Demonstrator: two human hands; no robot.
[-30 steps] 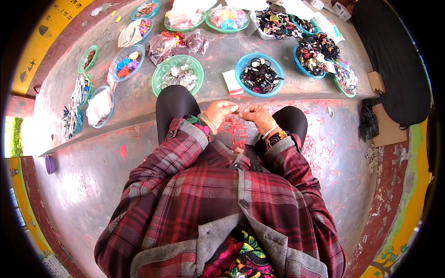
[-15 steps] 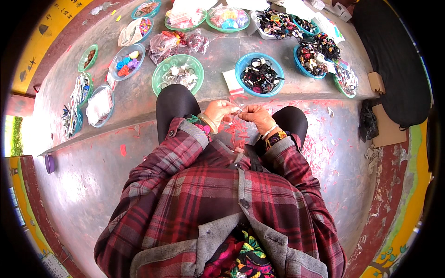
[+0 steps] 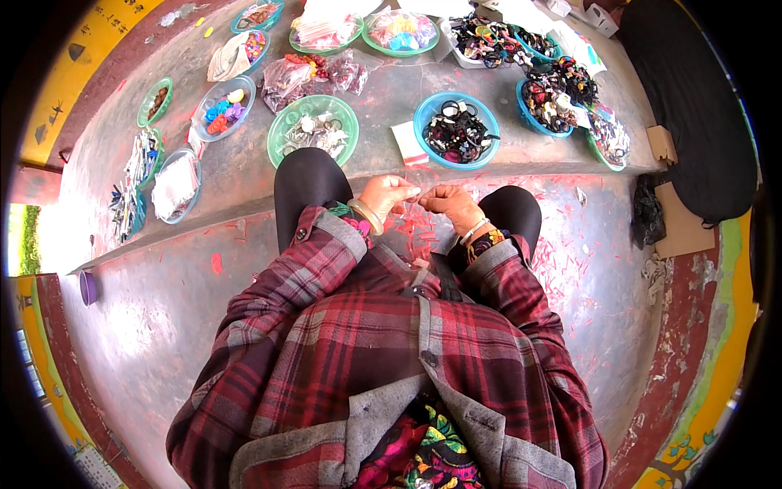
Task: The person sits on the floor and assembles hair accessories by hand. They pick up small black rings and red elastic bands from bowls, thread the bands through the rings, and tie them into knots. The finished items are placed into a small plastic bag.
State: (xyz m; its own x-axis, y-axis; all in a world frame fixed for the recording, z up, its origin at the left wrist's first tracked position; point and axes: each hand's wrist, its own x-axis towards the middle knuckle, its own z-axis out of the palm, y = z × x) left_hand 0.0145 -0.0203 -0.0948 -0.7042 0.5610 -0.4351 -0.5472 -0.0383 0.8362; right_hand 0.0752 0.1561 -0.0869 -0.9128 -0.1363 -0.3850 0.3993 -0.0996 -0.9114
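Observation:
Between my knees, my left hand (image 3: 386, 196) and my right hand (image 3: 453, 205) meet almost fingertip to fingertip. Each hand pinches with thumb and forefinger at something too small to make out. A gold bangle circles my left wrist and a pale bracelet my right. Just beyond my hands, a green bowl (image 3: 351, 143) of small pale and metallic pieces stands left, and a blue bowl (image 3: 422, 130) filled with black hair ties stands right. A white and red card or packet (image 3: 408, 145) lies between these bowls.
More bowls crowd the raised ledge, among them a bowl of coloured pieces (image 3: 203, 122) and a blue bowl of dark bands (image 3: 525, 116). Plastic bags of red pieces (image 3: 314, 75) lie behind. Red scraps (image 3: 562, 269) litter the floor. A black bag (image 3: 648, 213) sits at right.
My fingers have shifted very slightly at the pinch, and the small pale spot at the left fingertips no longer shows. Arms and bowls stay where they were.

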